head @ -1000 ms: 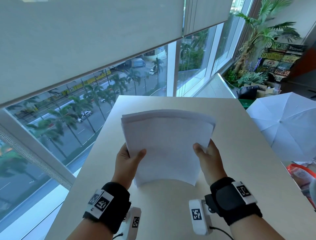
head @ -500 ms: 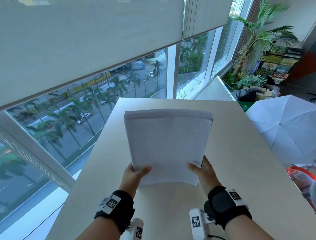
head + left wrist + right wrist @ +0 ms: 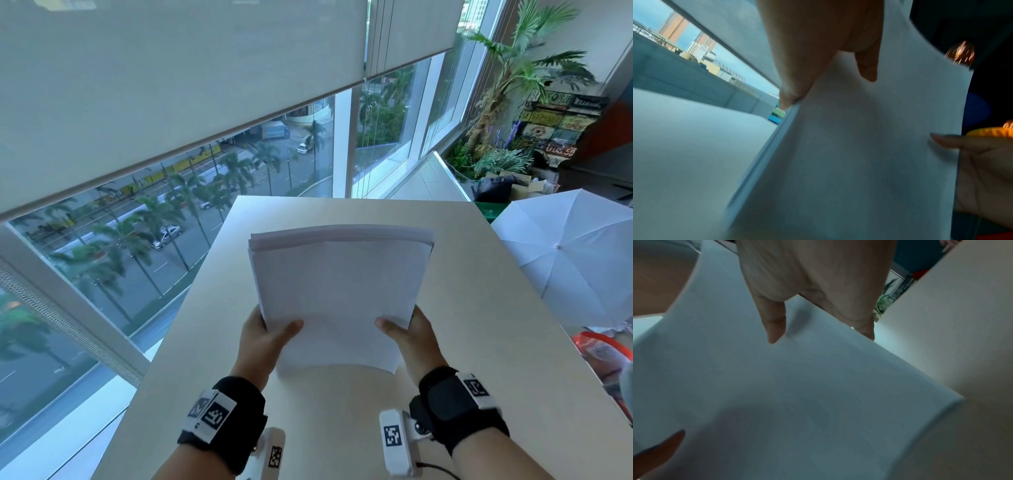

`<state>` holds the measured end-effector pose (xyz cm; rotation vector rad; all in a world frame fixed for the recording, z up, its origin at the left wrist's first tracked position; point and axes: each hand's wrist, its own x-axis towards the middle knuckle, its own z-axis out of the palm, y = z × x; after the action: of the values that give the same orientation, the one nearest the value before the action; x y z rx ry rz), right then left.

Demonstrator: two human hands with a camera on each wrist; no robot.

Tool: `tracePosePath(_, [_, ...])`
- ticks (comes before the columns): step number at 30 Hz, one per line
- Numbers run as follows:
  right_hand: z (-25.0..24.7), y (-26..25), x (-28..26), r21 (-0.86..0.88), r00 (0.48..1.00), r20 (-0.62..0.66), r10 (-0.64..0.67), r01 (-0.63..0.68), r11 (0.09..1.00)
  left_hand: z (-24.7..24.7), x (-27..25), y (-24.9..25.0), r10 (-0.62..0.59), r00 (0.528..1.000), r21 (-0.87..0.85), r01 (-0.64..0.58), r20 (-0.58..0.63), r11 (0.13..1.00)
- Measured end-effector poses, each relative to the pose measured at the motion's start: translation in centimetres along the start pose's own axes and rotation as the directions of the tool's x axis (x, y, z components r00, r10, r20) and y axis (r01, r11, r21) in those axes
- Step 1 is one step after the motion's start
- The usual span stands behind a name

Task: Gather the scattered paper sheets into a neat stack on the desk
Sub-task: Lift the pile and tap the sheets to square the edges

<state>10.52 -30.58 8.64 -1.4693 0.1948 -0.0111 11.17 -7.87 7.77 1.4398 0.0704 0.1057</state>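
A stack of white paper sheets (image 3: 339, 284) stands tilted over the white desk (image 3: 479, 308), its top edges nearly flush and its lower edge near the desk surface. My left hand (image 3: 265, 337) pinches the stack's lower left side, thumb on the front and fingers behind. My right hand (image 3: 407, 334) pinches the lower right side the same way. In the left wrist view the paper stack (image 3: 869, 154) fills the frame under my left hand (image 3: 828, 68). In the right wrist view the paper stack (image 3: 797, 394) curves below my right hand (image 3: 818, 305).
A window (image 3: 171, 222) with a lowered blind runs along the desk's left and far sides. A white umbrella (image 3: 568, 260) lies off the desk's right edge. Potted plants (image 3: 507, 102) and boxes stand at the back right. A red-rimmed item (image 3: 603, 349) sits at the right.
Both hands have slid down the sides of the stack toward its lower corners. The sheets' top edges have straightened and drawn together.
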Motion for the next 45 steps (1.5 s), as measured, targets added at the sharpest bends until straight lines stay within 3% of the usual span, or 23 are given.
tracePosePath(7, [0.4, -5.0, 0.5, -0.034, 0.983, -0.006, -0.182, 0.182, 0.983, 0.5, 1.5, 4.8, 0.167, 0.986, -0.009, -0.167, 0.005, 0.986])
tracePosePath(22, [0.7, -6.9, -0.6, -0.087, 0.957, 0.025, -0.29, 0.291, 0.953, 0.1, 1.3, 5.6, 0.164, 0.986, 0.066, -0.165, 0.027, 0.984])
tracePosePath(26, [0.2, -7.8, -0.6, -0.217, 0.938, -0.013, -0.348, 0.337, 0.916, -0.2, 1.2, 5.5, 0.138, 0.99, 0.062, -0.139, 0.025, 0.988])
tracePosePath(29, [-0.6, -9.7, -0.9, -0.394, 0.862, -0.003, -0.506, 0.464, 0.793, -0.3, 1.1, 5.5, 0.128, 0.991, 0.058, -0.131, 0.044, 0.99])
tracePosePath(32, [-1.7, -12.1, -1.2, -0.616, 0.677, 0.078, -0.732, 0.61, 0.499, -0.4, 1.2, 5.5, 0.121, 0.991, 0.052, -0.124, 0.059, 0.991])
tracePosePath(34, [-1.9, -13.3, -1.6, -0.717, 0.581, 0.147, -0.8, 0.62, 0.319, -0.4, 1.2, 5.5, 0.118, 0.991, 0.044, -0.121, 0.066, 0.992])
tracePosePath(35, [-1.8, -13.8, -2.0, -0.755, 0.573, 0.199, -0.795, 0.607, 0.249, -0.4, 1.2, 5.5, 0.116, 0.991, 0.04, -0.119, 0.068, 0.992])
tracePosePath(36, [-1.6, -14.0, -2.1, -0.79, 0.604, 0.271, -0.75, 0.585, 0.185, -0.4, 1.2, 5.5, 0.118, 0.991, 0.034, -0.121, 0.069, 0.992])
tracePosePath(38, [-1.1, -14.0, -2.4, -0.873, 0.782, 0.404, -0.474, 0.485, 0.056, -0.4, 1.1, 5.6, 0.122, 0.99, 0.027, -0.124, 0.073, 0.992])
tracePosePath(39, [-1.1, -13.7, -2.5, -0.9, 0.853, 0.402, -0.332, 0.434, 0.025, -0.4, 1.1, 5.7, 0.124, 0.99, 0.025, -0.126, 0.075, 0.992])
tracePosePath(40, [-1.2, -13.7, -2.4, -0.907, 0.862, 0.393, -0.319, 0.42, 0.018, -0.4, 1.1, 5.7, 0.127, 0.989, 0.024, -0.129, 0.078, 0.991])
tracePosePath(43, [-1.7, -14.2, -2.7, -0.875, 0.729, 0.311, -0.609, 0.471, 0.117, -0.5, 1.0, 5.9, 0.135, 0.987, 0.024, -0.137, 0.084, 0.99])
tracePosePath(45, [-1.5, -14.4, -2.8, -0.868, 0.713, 0.301, -0.633, 0.48, 0.129, -0.6, 1.0, 6.0, 0.139, 0.987, 0.039, -0.143, 0.083, 0.989])
